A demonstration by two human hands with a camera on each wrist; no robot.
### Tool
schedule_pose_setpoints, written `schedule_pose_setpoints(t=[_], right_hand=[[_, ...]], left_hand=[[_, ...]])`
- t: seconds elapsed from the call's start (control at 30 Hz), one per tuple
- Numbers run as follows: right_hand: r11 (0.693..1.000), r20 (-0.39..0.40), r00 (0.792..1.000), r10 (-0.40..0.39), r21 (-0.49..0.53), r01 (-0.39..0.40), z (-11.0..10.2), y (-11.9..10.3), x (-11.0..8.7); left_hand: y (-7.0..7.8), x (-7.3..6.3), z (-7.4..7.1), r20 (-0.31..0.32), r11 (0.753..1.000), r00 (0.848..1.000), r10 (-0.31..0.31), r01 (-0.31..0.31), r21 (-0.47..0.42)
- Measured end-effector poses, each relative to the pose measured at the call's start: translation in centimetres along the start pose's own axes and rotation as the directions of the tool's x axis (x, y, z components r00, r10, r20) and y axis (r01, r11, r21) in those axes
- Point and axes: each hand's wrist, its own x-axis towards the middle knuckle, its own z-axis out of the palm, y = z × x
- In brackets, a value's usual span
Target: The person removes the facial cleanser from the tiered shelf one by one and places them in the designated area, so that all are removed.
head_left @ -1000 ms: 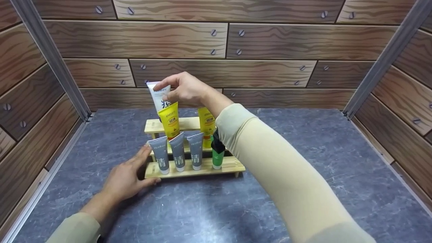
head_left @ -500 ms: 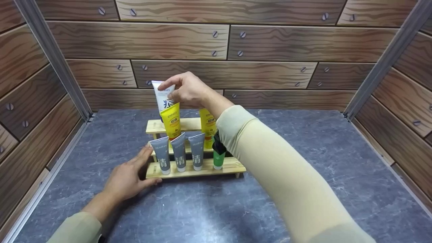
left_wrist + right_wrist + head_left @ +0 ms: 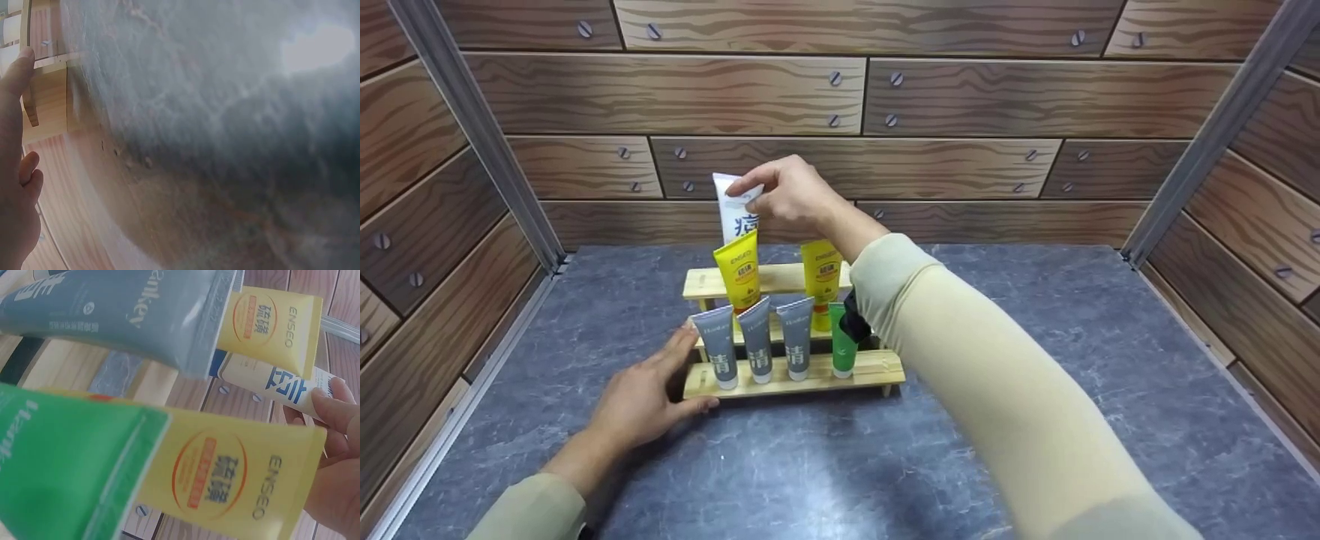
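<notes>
Thumb and fingers of my right hand point(image 3: 793, 196) pinch the upper part of a white squeeze tube point(image 3: 733, 214) with dark blue characters. It is held over the rear shelf of a three-step wooden rack point(image 3: 706, 283); the left yellow tube point(image 3: 740, 270) hides its lower end. In the right wrist view, the white tube point(image 3: 267, 385) shows behind the yellow ones. My left hand point(image 3: 636, 396) rests against the rack's left end, fingers extended, thumb at the lower front edge. Its thumb point(image 3: 18, 73) touches the wood in the left wrist view.
Three grey tubes point(image 3: 796, 341) and a green tube point(image 3: 842, 356) stand on the front step. A second yellow tube point(image 3: 821, 277) stands on the middle step near my right forearm. Wood-patterned panels point(image 3: 945, 169) rise behind the grey marbled tabletop point(image 3: 810, 472).
My right hand has moved the white tube to the right and slightly up, so it now sits more behind the left yellow tube. The left hand stays at the rack.
</notes>
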Motion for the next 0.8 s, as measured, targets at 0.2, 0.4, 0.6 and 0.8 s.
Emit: schedule_pose_setpoints(t=[0.2,0.4,0.6,0.8], right_hand=[[0.998,-0.047,0.999,-0.013,0.065,0.016,-1.9,0.1,-0.2],[0.996,-0.112,0.993,-0.047,0.075,0.055,-4.6,0.4,-0.8],[0.991,-0.184,0.982,-0.034,0.120,0.057,-7.5,1.0,-1.6],[0.993,-0.245,0.970,-0.014,0.113,0.042,-10.5,2.3,-2.6]], left_hand=[[0.0,-0.1,0.0,-0.017,1.000,1.000,0.009,-0.009,0.010],[0.0,-0.2,-0.1,-0.020,1.000,1.000,0.009,-0.008,0.012],[0.0,-0.2,0.0,-0.029,1.000,1.000,0.013,-0.012,0.009],[0.1,-0.1,-0.1,-0.003,1.000,1.000,-0.001,0.001,0.011]])
